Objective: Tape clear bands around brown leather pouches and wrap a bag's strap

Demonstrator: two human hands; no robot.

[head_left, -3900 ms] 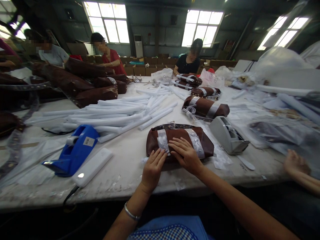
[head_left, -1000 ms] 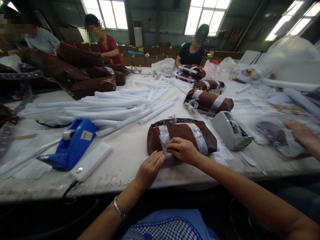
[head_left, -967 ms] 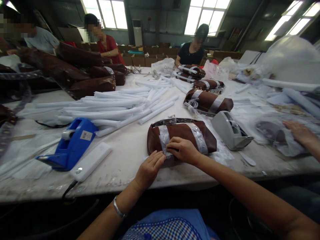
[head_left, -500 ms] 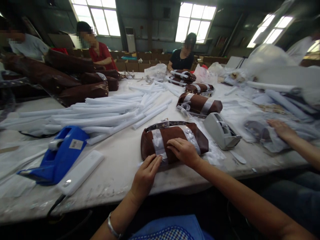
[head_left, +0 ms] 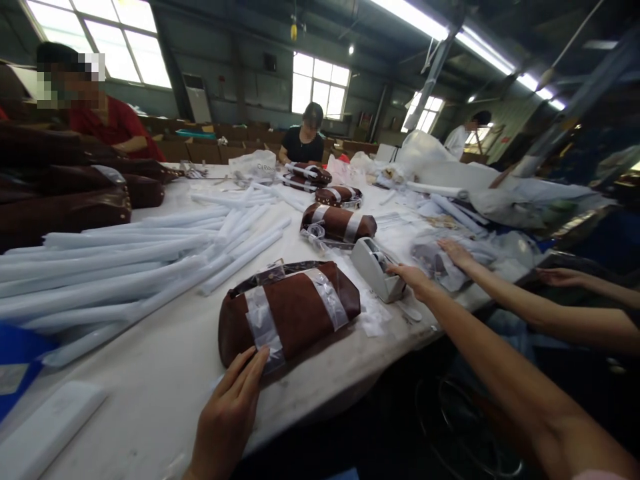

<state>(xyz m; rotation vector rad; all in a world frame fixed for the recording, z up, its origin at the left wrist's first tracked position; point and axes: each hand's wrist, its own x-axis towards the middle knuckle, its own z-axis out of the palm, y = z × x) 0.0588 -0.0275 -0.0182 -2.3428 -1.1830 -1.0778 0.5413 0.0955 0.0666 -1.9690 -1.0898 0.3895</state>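
A brown leather-like bag (head_left: 300,317) lies on the table before me, with two pale, shiny strips around it. My left hand (head_left: 233,393) rests its outstretched fingers on the lower end of the left strip (head_left: 261,317), at the bag's near edge. To the right of the bag stands a grey tape dispenser (head_left: 369,272). My right hand (head_left: 415,279) reaches to its near right end with fingers drawn together; what lies between the fingertips is too small to make out.
White wrapped rolls (head_left: 150,260) are heaped at left, near a blue tape dispenser (head_left: 20,370) and a white power strip (head_left: 55,427). Another strapped bag (head_left: 340,223) lies beyond. A co-worker's hand (head_left: 456,255) touches clear plastic at right. More brown bags (head_left: 65,207) are piled at far left.
My right hand has left the bag and moved right to the grey tape dispenser. My left hand stays on the bag's left strip. The view has turned to the right.
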